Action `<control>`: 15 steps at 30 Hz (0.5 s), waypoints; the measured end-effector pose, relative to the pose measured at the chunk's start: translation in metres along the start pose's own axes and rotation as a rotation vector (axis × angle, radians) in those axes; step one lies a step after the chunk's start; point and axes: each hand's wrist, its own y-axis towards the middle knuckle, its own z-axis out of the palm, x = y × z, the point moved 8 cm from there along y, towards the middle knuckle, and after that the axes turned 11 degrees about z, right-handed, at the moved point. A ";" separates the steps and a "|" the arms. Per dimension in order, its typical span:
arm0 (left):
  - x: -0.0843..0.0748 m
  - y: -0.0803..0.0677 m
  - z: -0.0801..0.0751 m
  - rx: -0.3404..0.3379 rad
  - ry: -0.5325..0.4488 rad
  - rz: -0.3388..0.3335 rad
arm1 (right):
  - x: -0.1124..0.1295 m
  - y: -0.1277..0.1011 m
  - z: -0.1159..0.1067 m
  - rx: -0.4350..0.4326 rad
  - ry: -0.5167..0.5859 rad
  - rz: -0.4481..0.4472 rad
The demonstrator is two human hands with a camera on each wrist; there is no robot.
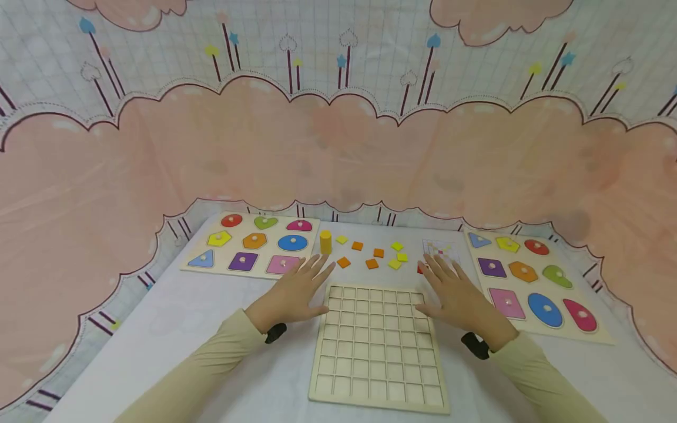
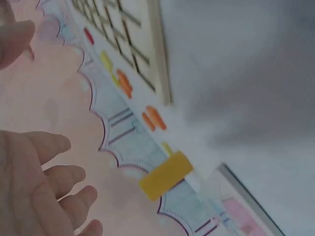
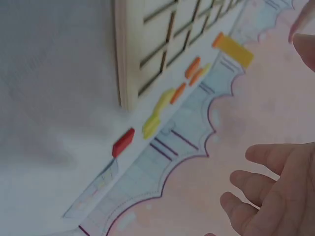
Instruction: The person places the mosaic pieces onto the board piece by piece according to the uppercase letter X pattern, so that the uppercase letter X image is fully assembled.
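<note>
A white surface [image 1: 211, 329] carries a wooden grid board [image 1: 378, 346] at the near middle. Beyond it lie scattered orange and yellow tiles [image 1: 372, 264], one red tile [image 3: 123, 142] and an upright yellow cylinder [image 1: 325, 241]. A shape puzzle board [image 1: 254, 247] lies at the far left, another shape puzzle board [image 1: 534, 282] at the right, with a small pattern card [image 1: 441, 248] between tiles and right board.
</note>
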 end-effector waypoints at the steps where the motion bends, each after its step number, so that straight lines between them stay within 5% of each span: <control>1: -0.003 0.000 0.002 0.008 0.006 0.017 | 0.002 -0.002 0.002 -0.002 -0.011 -0.016; 9: -0.027 -0.006 0.029 0.151 -0.015 0.118 | 0.027 -0.019 0.022 0.103 -0.065 -0.168; 15: -0.030 -0.010 0.046 0.243 -0.029 0.139 | 0.037 -0.029 0.040 0.211 -0.089 -0.261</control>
